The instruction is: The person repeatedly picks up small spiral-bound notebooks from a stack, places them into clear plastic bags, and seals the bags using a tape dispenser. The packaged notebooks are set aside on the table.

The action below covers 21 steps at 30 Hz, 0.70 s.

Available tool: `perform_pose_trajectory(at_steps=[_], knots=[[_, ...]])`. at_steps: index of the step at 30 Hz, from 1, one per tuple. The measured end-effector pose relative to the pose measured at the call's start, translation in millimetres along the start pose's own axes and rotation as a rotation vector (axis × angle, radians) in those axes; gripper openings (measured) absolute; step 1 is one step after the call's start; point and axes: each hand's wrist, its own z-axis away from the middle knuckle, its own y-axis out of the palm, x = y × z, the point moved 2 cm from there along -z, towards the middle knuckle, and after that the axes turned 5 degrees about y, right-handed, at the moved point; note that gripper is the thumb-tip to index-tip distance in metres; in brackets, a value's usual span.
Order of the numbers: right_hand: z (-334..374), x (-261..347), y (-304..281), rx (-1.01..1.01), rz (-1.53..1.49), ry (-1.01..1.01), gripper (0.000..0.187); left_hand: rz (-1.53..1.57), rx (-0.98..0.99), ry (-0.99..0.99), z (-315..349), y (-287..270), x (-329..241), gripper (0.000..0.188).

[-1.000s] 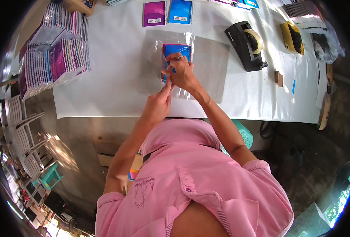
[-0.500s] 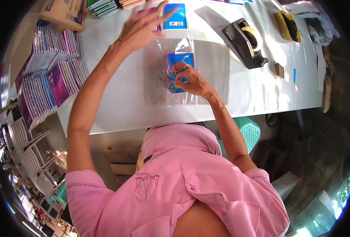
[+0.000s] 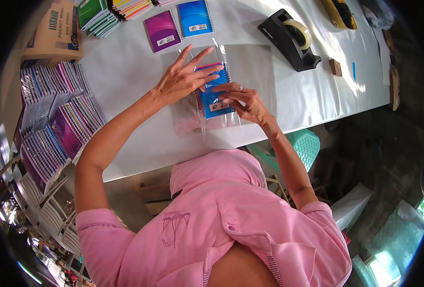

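Observation:
A small stack of spiral notebooks with a blue one [image 3: 214, 111] on top lies on the table in front of me, inside a clear plastic bag [image 3: 203, 125]. A pink-purple edge shows beneath the blue cover. My left hand [image 3: 185, 80], fingers spread, reaches over the upper left part of the stack and the bag. At the stack's right spiral edge, my right hand [image 3: 250, 103] has its fingers bent together over the bagged notebook; its thumb is partly hidden.
A purple notebook [image 3: 162, 31] and another blue notebook [image 3: 195, 18] lie beyond. Bundled notebooks [image 3: 61, 112] and a cardboard box [image 3: 54, 33] stand at left. A black tape dispenser [image 3: 288, 40], a small brown block [image 3: 335, 67] and a yellow-black object [image 3: 340, 13] are at right.
My left hand has come down and nearer, from the far notebooks to the bagged stack. My right hand has shifted to the stack's right edge. The view has tilted.

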Motion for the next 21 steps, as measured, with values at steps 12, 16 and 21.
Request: perform_pose_trajectory(at_steps=[12, 16, 21], knots=[[-5, -1, 6, 0.020, 0.709, -0.151, 0.043, -0.033, -0.049, -0.021, -7, -2, -1, 0.042], [-5, -6, 5, 0.054, 0.676, -0.135, 0.041, -0.031, -0.032, -0.026, -11, 9, 1, 0.042], [-4, -5, 0, 0.078, 0.700, -0.152, 0.039, 0.060, 0.019, -0.141, -22, 7, 6, 0.045]])
